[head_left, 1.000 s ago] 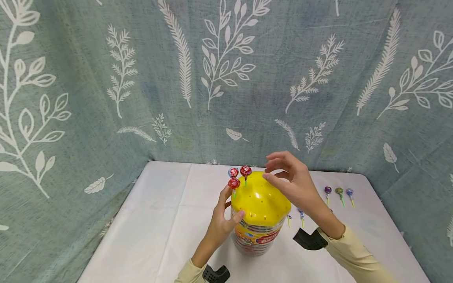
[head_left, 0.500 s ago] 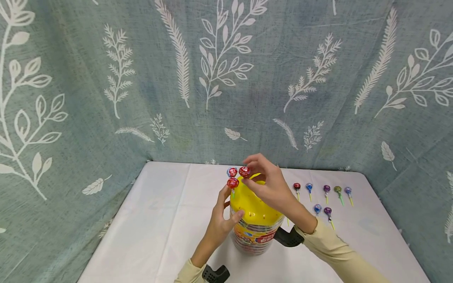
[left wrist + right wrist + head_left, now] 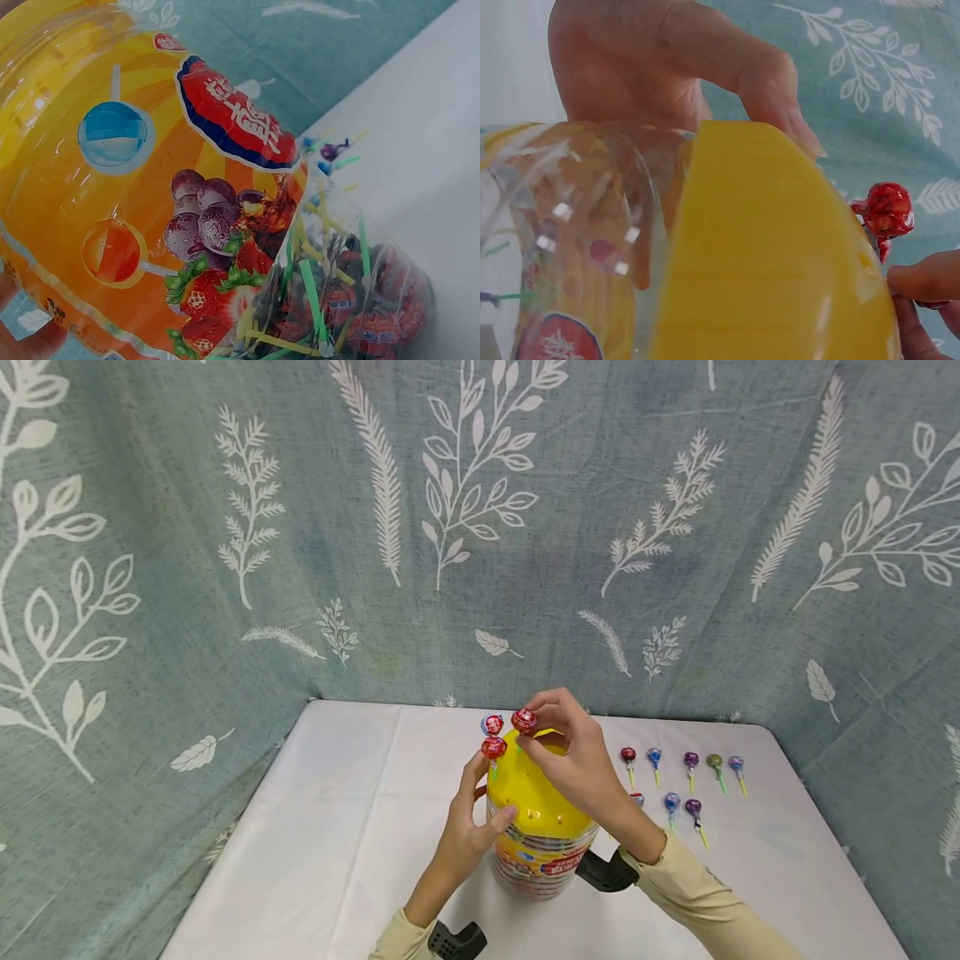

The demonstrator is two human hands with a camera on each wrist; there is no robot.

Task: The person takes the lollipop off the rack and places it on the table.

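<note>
A clear plastic candy jar [image 3: 536, 866] stands upright under a domed yellow lid [image 3: 540, 793] with small holes. My left hand [image 3: 468, 827] grips the jar at its left, thumb on the lid's front edge. Above the lid, my right hand [image 3: 573, 747] pinches a red-wrapped lollipop [image 3: 524, 721] just below its head; fingers hide most of its stick. Two more lollipops are at the lid's left: a red one [image 3: 494, 747] in front and a red-and-blue one [image 3: 492, 725] behind. In the left wrist view, several wrapped lollipops [image 3: 375, 330] show inside the jar.
Several loose lollipops lie on the white tablecloth [image 3: 780, 860] right of the jar, among them a green one [image 3: 715, 762] and a purple one [image 3: 693, 807]. My right forearm partly covers that group. A patterned curtain [image 3: 480, 635] hangs behind the table.
My right hand has come left from over the lid's right side and taken hold of the red lollipop, whose head has since shifted slightly right. My left hand has stayed on the jar.
</note>
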